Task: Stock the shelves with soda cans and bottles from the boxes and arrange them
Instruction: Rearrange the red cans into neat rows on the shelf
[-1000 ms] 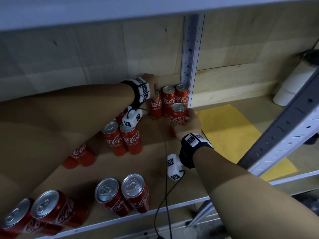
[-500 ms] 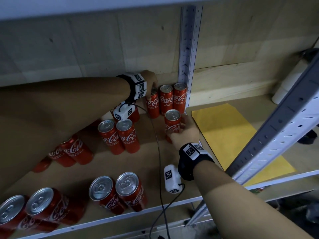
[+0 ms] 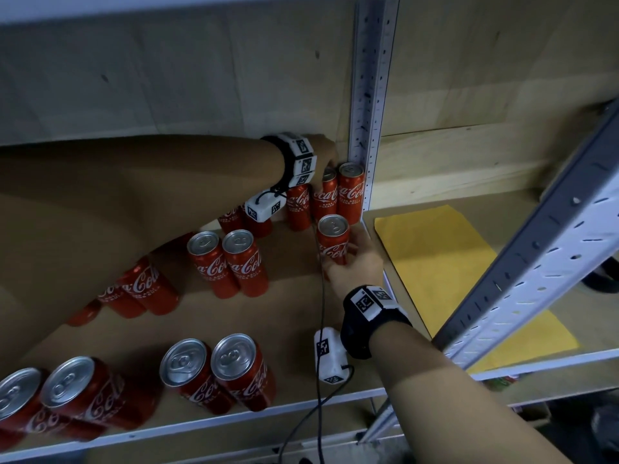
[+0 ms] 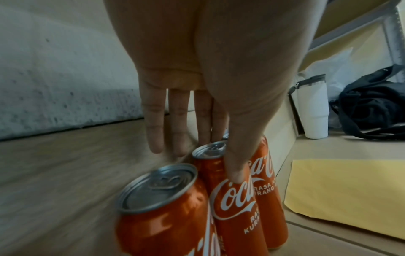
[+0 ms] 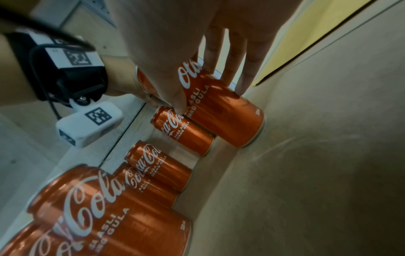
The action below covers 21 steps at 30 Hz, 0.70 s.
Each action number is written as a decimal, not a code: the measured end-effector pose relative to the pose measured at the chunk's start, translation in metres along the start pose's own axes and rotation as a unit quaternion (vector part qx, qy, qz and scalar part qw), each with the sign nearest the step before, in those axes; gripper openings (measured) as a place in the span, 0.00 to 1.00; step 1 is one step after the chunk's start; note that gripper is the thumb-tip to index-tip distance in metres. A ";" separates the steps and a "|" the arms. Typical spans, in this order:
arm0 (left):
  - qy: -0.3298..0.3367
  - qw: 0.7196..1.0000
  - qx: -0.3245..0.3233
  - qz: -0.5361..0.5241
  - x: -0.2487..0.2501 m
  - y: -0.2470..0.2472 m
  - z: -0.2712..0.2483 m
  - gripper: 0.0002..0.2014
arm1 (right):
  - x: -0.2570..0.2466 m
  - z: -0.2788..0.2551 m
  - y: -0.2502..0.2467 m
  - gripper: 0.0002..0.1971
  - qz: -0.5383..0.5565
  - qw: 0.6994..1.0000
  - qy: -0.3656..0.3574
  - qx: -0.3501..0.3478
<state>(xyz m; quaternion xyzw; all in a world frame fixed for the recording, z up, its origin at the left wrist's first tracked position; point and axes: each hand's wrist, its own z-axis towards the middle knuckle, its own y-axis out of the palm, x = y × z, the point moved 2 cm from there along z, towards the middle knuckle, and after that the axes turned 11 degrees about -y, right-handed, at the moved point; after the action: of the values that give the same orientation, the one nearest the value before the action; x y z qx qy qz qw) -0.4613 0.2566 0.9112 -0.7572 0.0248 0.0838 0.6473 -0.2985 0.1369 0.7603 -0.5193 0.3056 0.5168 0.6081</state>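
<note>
Red Coca-Cola cans stand on a wooden shelf (image 3: 294, 313). Three of them form a back row (image 3: 350, 192) against the grey upright post. My left hand (image 3: 323, 152) reaches over that row. In the left wrist view the left hand (image 4: 219, 159) has its thumb on the front of the middle can (image 4: 228, 199) and its fingers down behind it. In front of the row, my right hand (image 3: 355, 262) grips one upright can (image 3: 333, 242) by its side. The right wrist view shows that can (image 5: 221, 112) held between thumb and fingers.
A pair of cans (image 3: 227, 262) stands mid-shelf, and another pair (image 3: 214, 373) stands near the front edge. More cans (image 3: 50, 396) are at the left. A yellow envelope (image 3: 435, 262) lies right of the post (image 3: 371, 95). A white tumbler (image 4: 313, 107) and a black bag (image 4: 372, 107) sit beyond it.
My left hand has shifted right along the back row, from the left can to the middle one. My right hand keeps its can and has drawn it slightly away from the row.
</note>
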 end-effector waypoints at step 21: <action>0.028 0.999 0.013 -0.011 -0.005 0.000 0.003 0.28 | 0.005 0.002 0.006 0.33 -0.017 1.000 0.000 0.005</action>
<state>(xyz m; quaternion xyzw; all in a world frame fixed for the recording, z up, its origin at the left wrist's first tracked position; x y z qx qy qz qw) -0.4663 0.2593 0.9118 -0.7507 0.0361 0.0550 0.6574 -0.3035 0.1398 0.7541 -0.5211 0.2994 0.5049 0.6196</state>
